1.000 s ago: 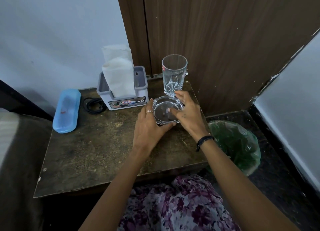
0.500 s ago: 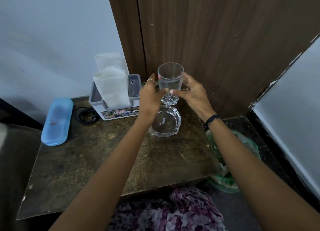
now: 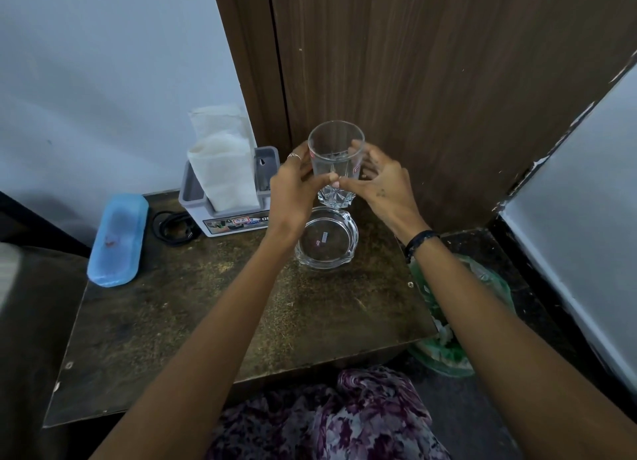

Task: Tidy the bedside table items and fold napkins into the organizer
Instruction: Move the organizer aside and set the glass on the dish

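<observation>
table (image 3: 213, 308) | on it: organizer (image 3: 220, 215), ashtray (image 3: 325, 240), blue case (image 3: 117, 240), cable (image 3: 174, 227)

Hidden behind the left hand (image 3: 293, 187): the right end of the grey organizer (image 3: 220, 211), its label (image 3: 238, 222) cut short after a couple of letters and otherwise too small to read. Masked by both thumbs: the middle of the drinking glass (image 3: 336, 156), whose base cannot be judged as resting on the counter (image 3: 172, 304) or raised. Unreadable too: the small sticker inside the glass ashtray (image 3: 325, 240). Partly covered by the right forearm: the green-lined bin (image 3: 448, 342). Half hidden behind the organizer: a black cable coil (image 3: 174, 227). Cropped at the bottom edge: both forearms and floral fabric (image 3: 327, 421).
</observation>
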The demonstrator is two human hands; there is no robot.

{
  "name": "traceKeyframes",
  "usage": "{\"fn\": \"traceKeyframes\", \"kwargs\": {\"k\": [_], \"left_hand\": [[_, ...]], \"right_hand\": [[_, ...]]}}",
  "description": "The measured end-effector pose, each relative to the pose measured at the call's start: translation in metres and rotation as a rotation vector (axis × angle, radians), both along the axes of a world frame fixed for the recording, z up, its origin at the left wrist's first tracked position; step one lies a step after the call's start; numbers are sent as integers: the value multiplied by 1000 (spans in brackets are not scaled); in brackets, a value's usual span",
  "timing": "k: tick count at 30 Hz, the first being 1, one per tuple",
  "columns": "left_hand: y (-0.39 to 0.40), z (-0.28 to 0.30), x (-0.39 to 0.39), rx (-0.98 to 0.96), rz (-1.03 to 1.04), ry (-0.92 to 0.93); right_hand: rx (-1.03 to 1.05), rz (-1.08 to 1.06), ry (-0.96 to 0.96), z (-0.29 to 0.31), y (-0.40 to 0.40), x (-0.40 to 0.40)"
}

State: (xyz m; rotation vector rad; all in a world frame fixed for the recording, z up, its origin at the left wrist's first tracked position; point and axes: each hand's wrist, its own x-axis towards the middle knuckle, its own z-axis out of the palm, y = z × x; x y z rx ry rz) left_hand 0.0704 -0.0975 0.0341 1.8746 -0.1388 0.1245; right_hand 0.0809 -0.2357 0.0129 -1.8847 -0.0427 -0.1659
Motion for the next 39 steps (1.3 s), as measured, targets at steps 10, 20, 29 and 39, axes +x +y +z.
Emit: {"fn": "traceKeyframes", "kwargs": {"k": [10,20,29,39], "left_hand": [[15,39,-22,45,-1,-88],[33,25,-57,122,29,-31],[31,7,-64,105,18,21],[29,-7,-61,91,62,18]], "right_hand": [[19,-43,-59,35,12,-23],[-12,-1,5,29,26,-62],[-41,19,56,7,25,-64],[-62,60,77,-5,20,-56]]}}
